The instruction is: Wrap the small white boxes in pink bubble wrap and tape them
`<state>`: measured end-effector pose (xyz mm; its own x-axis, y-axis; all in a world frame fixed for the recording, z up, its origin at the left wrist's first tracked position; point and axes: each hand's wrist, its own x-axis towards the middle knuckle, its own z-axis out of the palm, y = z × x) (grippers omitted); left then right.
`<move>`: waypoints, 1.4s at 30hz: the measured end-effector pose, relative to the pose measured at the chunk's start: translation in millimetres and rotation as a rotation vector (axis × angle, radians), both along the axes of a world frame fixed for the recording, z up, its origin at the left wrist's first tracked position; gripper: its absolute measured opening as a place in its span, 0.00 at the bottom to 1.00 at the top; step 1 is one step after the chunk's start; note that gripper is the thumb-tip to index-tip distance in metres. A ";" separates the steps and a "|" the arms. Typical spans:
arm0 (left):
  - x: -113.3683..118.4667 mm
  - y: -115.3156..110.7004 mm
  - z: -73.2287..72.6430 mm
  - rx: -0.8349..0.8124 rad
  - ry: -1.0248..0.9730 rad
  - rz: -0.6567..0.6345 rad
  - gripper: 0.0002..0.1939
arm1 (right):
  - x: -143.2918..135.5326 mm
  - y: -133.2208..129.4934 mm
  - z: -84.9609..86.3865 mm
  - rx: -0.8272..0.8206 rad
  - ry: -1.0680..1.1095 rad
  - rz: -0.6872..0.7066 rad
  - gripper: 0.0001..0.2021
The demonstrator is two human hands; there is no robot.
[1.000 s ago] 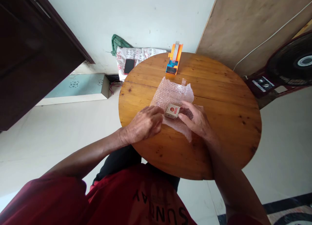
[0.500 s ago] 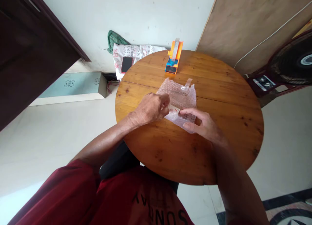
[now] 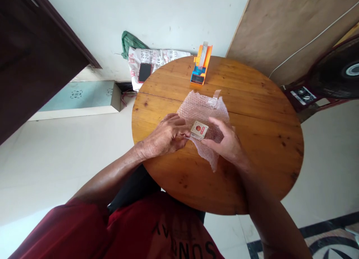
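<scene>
A small cream box with a red emblem (image 3: 199, 129) lies on a sheet of bubble wrap (image 3: 196, 104), its printed top fully showing. At the box's left edge, my left hand (image 3: 172, 135) has its fingers curled and pinched on the near-left edge of the bubble wrap. The fingertips themselves are partly hidden. From the right, my right hand (image 3: 227, 141) reaches over the wrap with thumb and fingers apart; its thumb is at the box's lower right corner. A strip of clear tape (image 3: 217, 94) sticks up at the wrap's far edge.
The round wooden table (image 3: 266, 150) carries an orange and blue tape dispenser (image 3: 202, 64) near its far edge. Behind it lie a printed white sack (image 3: 159, 56) and a dark phone-like object (image 3: 144, 72). A fan (image 3: 336, 72) stands at the right.
The box's printed top, mostly covered before, is now exposed. The near part of the bubble wrap has come down toward me. My left hand has moved slightly left and lower.
</scene>
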<state>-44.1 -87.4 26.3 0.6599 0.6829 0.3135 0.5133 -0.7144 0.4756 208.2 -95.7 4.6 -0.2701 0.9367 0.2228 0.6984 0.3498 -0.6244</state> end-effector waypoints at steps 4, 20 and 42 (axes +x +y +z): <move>1.9 -5.6 1.6 -0.049 -0.045 -0.018 0.05 | -11.6 1.3 -6.8 0.105 -0.094 0.003 0.20; 14.4 -0.8 2.2 -0.221 -0.221 0.121 0.03 | 4.7 9.7 -8.9 -0.050 0.072 0.048 0.29; 38.0 23.2 -20.0 -0.696 -0.606 0.290 0.10 | -2.0 1.0 7.1 -0.112 0.348 -0.200 0.09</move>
